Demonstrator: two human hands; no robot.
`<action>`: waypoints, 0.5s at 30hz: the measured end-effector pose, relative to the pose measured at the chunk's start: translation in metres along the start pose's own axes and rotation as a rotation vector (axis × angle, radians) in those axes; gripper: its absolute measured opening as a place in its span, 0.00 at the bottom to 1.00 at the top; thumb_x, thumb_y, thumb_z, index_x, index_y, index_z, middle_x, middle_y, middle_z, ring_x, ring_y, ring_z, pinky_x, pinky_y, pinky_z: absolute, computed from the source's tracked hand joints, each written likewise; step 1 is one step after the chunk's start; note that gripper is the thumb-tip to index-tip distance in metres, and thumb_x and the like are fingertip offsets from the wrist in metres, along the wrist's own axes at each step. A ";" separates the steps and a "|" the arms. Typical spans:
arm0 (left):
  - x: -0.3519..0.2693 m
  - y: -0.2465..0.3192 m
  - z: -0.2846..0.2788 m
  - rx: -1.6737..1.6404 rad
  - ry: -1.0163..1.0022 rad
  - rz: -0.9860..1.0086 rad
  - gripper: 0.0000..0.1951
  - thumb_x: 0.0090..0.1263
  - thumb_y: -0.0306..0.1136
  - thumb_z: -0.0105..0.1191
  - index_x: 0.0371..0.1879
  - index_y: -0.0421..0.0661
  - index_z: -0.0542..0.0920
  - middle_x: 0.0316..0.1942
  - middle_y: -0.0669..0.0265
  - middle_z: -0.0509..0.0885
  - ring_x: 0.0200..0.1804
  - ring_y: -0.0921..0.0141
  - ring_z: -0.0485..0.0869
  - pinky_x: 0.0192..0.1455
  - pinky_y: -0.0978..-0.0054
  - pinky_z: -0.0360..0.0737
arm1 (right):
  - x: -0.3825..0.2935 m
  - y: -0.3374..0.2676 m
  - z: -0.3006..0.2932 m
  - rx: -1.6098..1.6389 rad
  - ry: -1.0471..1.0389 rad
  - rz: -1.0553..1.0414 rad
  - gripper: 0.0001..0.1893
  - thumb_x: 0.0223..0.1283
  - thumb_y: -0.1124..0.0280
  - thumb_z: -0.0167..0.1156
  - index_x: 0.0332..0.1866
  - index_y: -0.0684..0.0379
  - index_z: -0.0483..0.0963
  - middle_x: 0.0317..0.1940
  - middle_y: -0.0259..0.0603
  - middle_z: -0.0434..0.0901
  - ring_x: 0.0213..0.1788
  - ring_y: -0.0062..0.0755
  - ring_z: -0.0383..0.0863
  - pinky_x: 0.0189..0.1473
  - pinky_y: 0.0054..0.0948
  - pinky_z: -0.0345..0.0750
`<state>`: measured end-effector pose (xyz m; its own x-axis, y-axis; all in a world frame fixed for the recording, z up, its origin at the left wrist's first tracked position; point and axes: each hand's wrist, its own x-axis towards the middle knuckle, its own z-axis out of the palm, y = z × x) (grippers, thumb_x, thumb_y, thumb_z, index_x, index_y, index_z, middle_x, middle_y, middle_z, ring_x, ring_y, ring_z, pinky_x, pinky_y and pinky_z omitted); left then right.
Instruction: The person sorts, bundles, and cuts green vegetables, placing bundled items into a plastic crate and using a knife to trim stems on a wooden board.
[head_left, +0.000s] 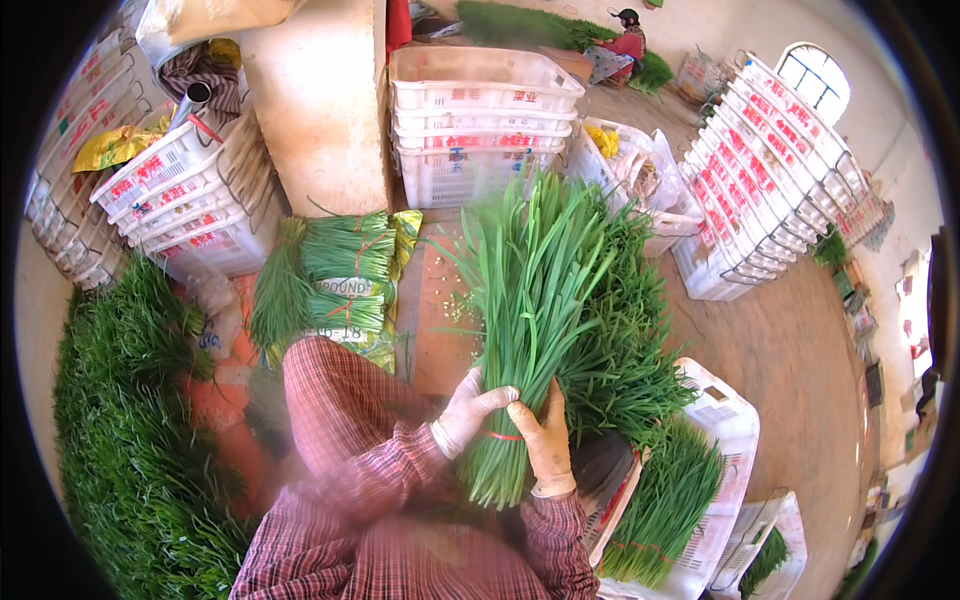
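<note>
Upright before my lap is a thick bunch of Chinese chives (525, 300), leaves fanning away from me and cut pale ends towards me. A red band (504, 436) circles its lower stems. My left hand (471, 411), in a pale glove, grips the bunch from the left, thumb across the front. From the right my gloved right hand (546, 435) closes around the stems at the band. Both palms are hidden by the gloves and leaves. Beyond my right hand lies a heap of loose chives (626, 330).
Banded chive bundles (349, 251) lie on a printed sack at left. A long chive pile (135, 435) borders my left. At right, a white crate (739, 427) holds bundled chives (664, 510). Stacked crates (480, 127) stand ahead, others (765, 180) farther right. A person (626, 49) sits in back.
</note>
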<state>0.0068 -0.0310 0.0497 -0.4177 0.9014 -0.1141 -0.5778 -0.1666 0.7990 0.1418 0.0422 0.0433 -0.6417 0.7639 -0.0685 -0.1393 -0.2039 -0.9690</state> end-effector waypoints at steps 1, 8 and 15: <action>-0.001 -0.002 -0.002 -0.011 0.002 -0.003 0.30 0.72 0.31 0.64 0.71 0.36 0.70 0.61 0.60 0.82 0.62 0.68 0.80 0.69 0.66 0.76 | 0.000 0.004 -0.001 -0.002 0.005 -0.013 0.43 0.70 0.67 0.67 0.84 0.64 0.51 0.76 0.45 0.67 0.74 0.36 0.69 0.75 0.34 0.67; 0.001 -0.023 -0.021 -0.084 0.114 -0.046 0.24 0.69 0.29 0.58 0.65 0.41 0.78 0.56 0.62 0.87 0.56 0.66 0.84 0.65 0.66 0.79 | -0.004 0.002 0.001 0.038 0.006 0.048 0.38 0.74 0.66 0.62 0.83 0.64 0.55 0.74 0.44 0.69 0.73 0.34 0.69 0.76 0.33 0.65; -0.001 -0.027 -0.019 -0.153 0.154 -0.084 0.22 0.69 0.27 0.58 0.63 0.41 0.80 0.54 0.62 0.88 0.54 0.66 0.87 0.64 0.66 0.82 | -0.007 -0.002 -0.001 -0.125 0.053 0.013 0.38 0.73 0.65 0.65 0.82 0.64 0.58 0.69 0.45 0.75 0.66 0.33 0.77 0.70 0.33 0.72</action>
<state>0.0094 -0.0355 0.0172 -0.4590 0.8448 -0.2748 -0.7096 -0.1625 0.6856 0.1476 0.0381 0.0449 -0.6019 0.7934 -0.0902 -0.0340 -0.1383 -0.9898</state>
